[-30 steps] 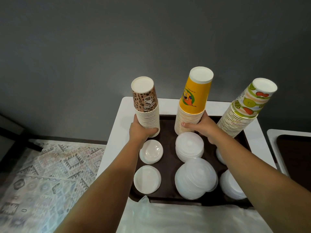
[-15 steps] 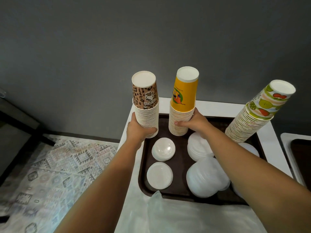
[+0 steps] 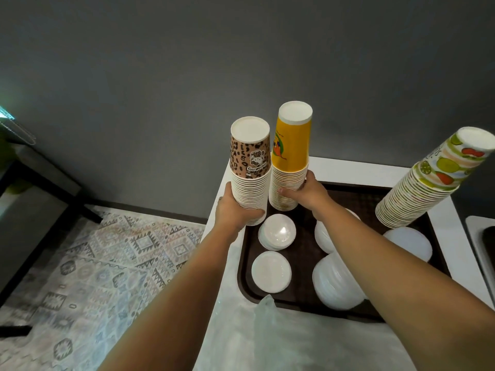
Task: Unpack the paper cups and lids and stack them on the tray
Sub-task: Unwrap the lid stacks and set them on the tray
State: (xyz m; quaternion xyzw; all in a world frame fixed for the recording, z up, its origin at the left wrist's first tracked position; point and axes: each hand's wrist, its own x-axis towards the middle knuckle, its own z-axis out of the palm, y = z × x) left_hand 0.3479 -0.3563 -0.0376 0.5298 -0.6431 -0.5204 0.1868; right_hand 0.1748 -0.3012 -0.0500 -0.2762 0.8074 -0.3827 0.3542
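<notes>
Paper cups stand upside down in three stacks along the far side of the brown tray (image 3: 353,194). From the head camera, your left hand (image 3: 235,210) grasps the leopard-print stack (image 3: 250,178) near its base at the tray's 10 o'clock corner. Your right hand (image 3: 308,192) wraps the yellow stack (image 3: 290,162) just beside it, at 11 o'clock. The fruit-print stack (image 3: 426,183) leans at 2 o'clock, well apart from both hands. White lids lie in piles on the tray: two small piles (image 3: 277,231) at 8 o'clock, larger piles (image 3: 337,285) at 6 o'clock, partly hidden under your right forearm. Clear plastic wrapping (image 3: 267,336) lies on the white table (image 3: 345,167) nearest you.
</notes>
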